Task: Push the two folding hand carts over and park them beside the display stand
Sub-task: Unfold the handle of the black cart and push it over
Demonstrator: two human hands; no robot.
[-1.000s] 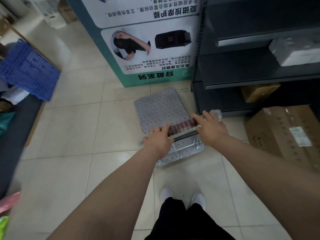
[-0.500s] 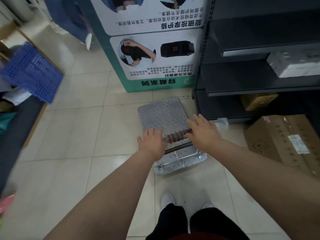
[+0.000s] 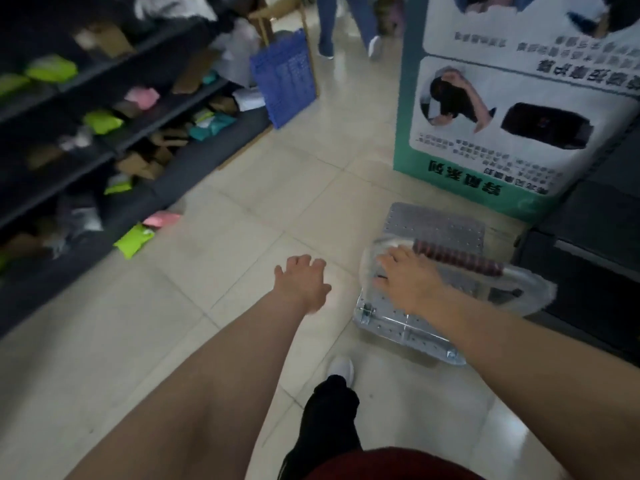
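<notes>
One folding hand cart (image 3: pixel 437 231) stands on the tiled floor, its perforated metal deck right in front of the teal and white display stand (image 3: pixel 512 109). Its upright handle carries a red and black ribbed grip (image 3: pixel 460 260). My right hand (image 3: pixel 410 284) hovers over the handle's left corner, fingers spread, gripping nothing. My left hand (image 3: pixel 304 282) is open in the air, left of the cart and clear of it. No second cart is in view.
Dark shelves (image 3: pixel 114 147) with packages line the left side. A green packet (image 3: pixel 133 241) and a pink one (image 3: pixel 162 219) lie at their foot. A blue crate (image 3: pixel 284 81) leans further back, near a person's legs (image 3: pixel 346 26). A dark shelf unit (image 3: pixel 588 258) flanks the cart's right.
Both hands have come off the cart's handle and opened. The left hand has swung left, away from the cart. The view has turned left, bringing the left shelves into sight.
</notes>
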